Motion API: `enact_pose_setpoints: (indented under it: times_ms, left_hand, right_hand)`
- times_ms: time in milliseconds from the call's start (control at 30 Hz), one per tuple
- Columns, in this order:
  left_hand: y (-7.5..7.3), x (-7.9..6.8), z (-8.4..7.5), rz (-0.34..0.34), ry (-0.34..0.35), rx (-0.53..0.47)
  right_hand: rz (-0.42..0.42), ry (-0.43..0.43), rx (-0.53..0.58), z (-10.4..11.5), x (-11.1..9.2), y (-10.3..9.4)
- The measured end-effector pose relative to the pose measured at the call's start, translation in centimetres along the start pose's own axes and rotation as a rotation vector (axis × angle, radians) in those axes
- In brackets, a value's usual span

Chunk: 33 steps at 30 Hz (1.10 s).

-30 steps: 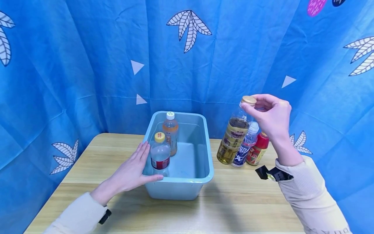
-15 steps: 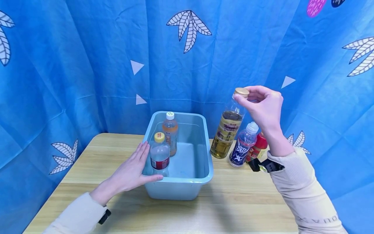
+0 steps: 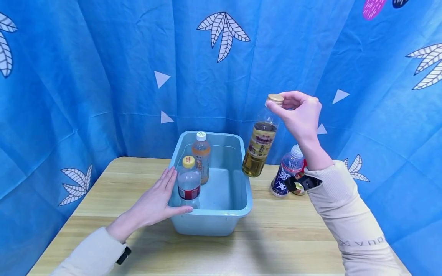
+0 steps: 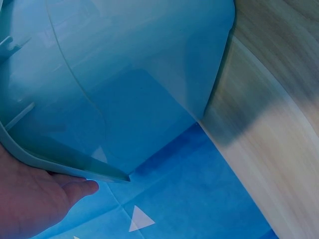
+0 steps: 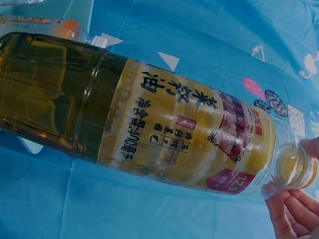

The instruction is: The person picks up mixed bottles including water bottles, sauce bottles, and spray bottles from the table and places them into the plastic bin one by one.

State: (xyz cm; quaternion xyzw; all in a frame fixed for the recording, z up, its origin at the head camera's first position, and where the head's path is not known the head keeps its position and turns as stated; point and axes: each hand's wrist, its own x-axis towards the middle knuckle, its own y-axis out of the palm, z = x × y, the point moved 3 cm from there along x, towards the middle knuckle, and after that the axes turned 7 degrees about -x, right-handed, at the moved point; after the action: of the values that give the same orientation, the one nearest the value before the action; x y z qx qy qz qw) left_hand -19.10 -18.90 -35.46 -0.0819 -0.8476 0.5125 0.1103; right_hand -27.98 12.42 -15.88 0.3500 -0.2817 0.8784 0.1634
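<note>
By its gold cap, my right hand point(image 3: 299, 113) pinches a bottle of cooking oil point(image 3: 260, 147). The bottle hangs tilted, its base beside the right rim of a light blue plastic tub point(image 3: 222, 224). In the right wrist view the oil bottle point(image 5: 174, 127) fills most of the picture, with fingertips at the cap. My left hand point(image 3: 153, 203) rests on the tub's near left corner, its fingers straight along the rim. Inside the tub stand a yellow-capped bottle point(image 3: 189, 180) with a dark red label and a white-capped bottle point(image 3: 202, 159) with an orange band.
Right of the tub, a clear bottle with a blue label point(image 3: 284, 176) stands on the wooden table point(image 3: 276, 237). Behind it a red bottle point(image 3: 299, 188) is mostly hidden by my right wrist. A blue curtain point(image 3: 221, 84) hangs behind the table.
My right hand has lifted the oil bottle and carried it left, from beside the other bottles toward the tub. The left hand and the tub have stayed in place.
</note>
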Motion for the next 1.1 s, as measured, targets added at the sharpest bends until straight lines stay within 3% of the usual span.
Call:
enact_pose_setpoints:
  times_ms: [1100]
  left_hand:
    - [-0.3,-0.1,-0.1,0.009,-0.013,0.002]
  right_hand:
    - [0.047,0.020,-0.009,0.6,2.5,5.8]
